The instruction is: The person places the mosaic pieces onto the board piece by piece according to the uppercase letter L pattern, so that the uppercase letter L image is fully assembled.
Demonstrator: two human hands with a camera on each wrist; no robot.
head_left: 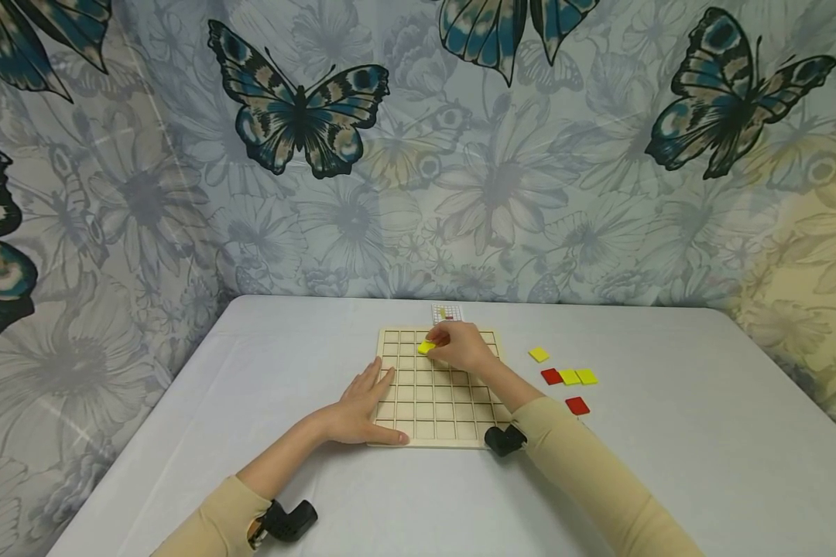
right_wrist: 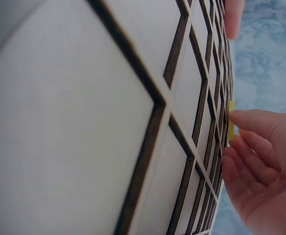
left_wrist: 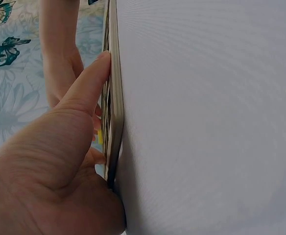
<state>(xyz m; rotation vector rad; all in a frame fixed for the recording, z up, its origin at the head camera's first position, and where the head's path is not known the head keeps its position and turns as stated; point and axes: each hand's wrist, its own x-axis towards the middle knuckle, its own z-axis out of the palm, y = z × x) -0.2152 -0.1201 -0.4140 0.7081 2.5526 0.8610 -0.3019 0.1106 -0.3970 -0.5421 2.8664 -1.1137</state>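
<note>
A pale wooden grid board (head_left: 404,393) lies on the white table, its square cells edged by dark grooves. Near its far side my right hand (head_left: 460,346) pinches a yellow square tile (head_left: 426,347) between thumb and fingers. That tile (right_wrist: 231,121) shows edge-on at the board's surface in the right wrist view; whether it sits fully in a cell I cannot tell. My left hand (head_left: 358,406) rests along the board's left edge, fingers spread, with the thumb (left_wrist: 86,88) on the near edge.
Right of the board lie loose tiles: a yellow tile (head_left: 539,354) farthest back, a red tile (head_left: 551,377) beside two yellow ones, and another red tile (head_left: 577,405) nearer. A small printed grid card (head_left: 447,312) lies beyond the board. Butterfly-patterned cloth (head_left: 390,232) hangs behind the table.
</note>
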